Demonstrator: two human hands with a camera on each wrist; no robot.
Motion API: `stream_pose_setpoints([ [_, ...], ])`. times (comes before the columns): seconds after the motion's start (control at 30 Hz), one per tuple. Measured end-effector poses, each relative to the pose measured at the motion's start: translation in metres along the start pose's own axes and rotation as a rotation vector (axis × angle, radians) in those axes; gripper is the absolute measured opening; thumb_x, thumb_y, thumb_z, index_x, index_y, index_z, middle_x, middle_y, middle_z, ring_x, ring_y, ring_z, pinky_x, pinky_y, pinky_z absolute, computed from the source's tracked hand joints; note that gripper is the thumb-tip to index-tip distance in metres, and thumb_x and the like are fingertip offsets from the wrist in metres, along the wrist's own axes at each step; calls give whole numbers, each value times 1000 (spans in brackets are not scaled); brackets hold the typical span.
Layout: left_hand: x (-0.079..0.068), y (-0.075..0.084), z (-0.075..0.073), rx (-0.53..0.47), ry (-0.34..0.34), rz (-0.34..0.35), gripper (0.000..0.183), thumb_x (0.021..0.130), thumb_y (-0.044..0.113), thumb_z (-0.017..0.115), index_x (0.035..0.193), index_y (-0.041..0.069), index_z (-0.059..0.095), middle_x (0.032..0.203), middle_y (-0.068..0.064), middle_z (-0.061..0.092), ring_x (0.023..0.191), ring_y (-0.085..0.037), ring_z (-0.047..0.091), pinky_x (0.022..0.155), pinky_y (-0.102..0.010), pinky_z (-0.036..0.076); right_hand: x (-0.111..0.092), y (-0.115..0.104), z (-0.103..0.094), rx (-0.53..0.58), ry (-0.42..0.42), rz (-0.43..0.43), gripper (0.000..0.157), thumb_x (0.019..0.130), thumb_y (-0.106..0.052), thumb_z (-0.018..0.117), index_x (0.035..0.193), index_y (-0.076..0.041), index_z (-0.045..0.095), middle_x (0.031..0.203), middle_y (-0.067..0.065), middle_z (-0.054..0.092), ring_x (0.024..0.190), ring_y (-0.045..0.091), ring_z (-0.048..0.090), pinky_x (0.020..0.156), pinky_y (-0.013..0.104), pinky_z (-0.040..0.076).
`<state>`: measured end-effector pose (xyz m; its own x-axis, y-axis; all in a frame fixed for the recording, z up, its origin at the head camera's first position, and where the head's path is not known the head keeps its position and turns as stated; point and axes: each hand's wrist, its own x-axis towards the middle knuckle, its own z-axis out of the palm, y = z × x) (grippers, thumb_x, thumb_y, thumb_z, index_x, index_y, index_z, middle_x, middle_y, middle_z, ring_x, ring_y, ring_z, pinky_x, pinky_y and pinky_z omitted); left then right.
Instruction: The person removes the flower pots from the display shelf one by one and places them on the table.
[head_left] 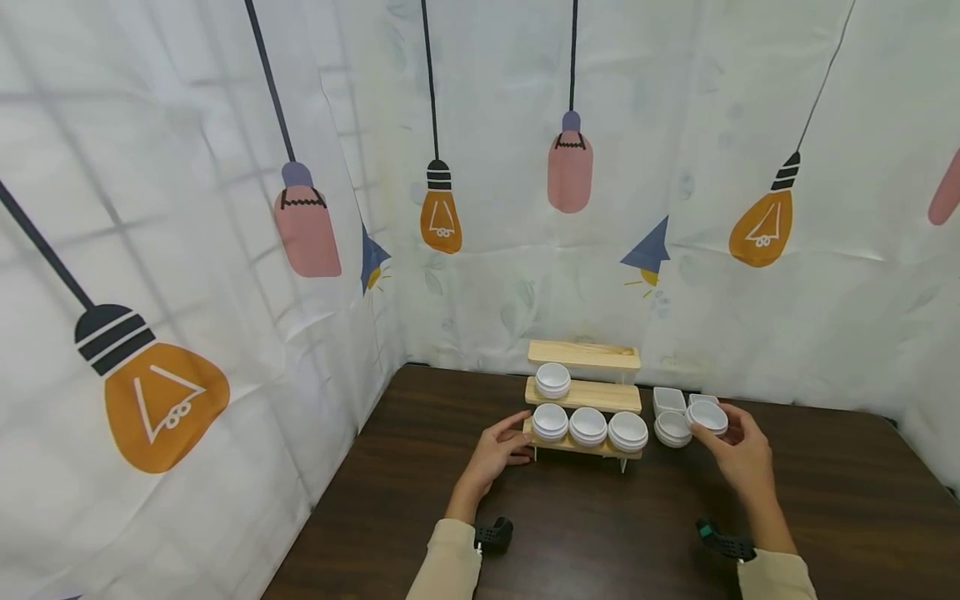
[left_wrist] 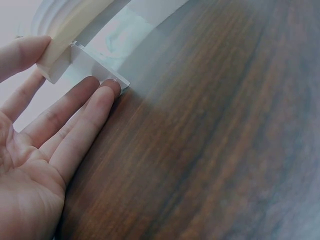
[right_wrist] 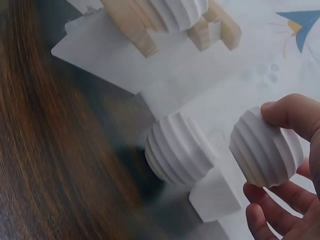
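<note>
A tiered wooden shelf stand (head_left: 584, 354) carries several white ribbed bowls: one on the middle board, a row of three (head_left: 588, 426) on the lowest. At that lowest board's left end, my left hand (head_left: 497, 450) pinches the wood between thumb and index finger. In the left wrist view its other fingers (left_wrist: 82, 135) touch the clear support below. My right hand (head_left: 742, 454) grips a white ribbed bowl (right_wrist: 265, 150) between thumb and fingers, held right of the stand. Another ribbed bowl (right_wrist: 180, 150) stands on the table beside the held one.
Two small white square dishes, the left one (head_left: 668, 400) and the right one (head_left: 703, 398), sit behind the bowls to the right of the stand. The dark wooden table (head_left: 600, 525) meets a white curtain (head_left: 480, 292) printed with lamps at the back.
</note>
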<state>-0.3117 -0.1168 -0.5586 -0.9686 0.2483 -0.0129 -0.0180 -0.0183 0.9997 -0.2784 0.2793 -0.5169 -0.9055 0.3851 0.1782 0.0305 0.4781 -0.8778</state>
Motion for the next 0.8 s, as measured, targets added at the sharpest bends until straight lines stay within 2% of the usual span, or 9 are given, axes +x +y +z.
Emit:
stream_pose_setpoints([
  [0.53, 0, -2, 1, -5, -5, 6, 49, 100, 22, 68, 147, 16, 57, 113, -13, 75, 98, -33, 74, 85, -42, 64, 3, 22, -6, -43, -15, 64, 71, 91, -37, 79, 146, -3, 50, 130, 19, 58, 86, -5, 46, 66, 10, 40],
  [0.8, 0, -1, 1, -9, -2, 3, 49, 99, 22, 68, 147, 17, 57, 113, -11, 75, 99, -34, 74, 84, -41, 64, 5, 31, -9, -43, -45, 85, 72, 92, -37, 77, 147, -3, 47, 137, 21, 55, 88, -9, 44, 65, 8, 40],
])
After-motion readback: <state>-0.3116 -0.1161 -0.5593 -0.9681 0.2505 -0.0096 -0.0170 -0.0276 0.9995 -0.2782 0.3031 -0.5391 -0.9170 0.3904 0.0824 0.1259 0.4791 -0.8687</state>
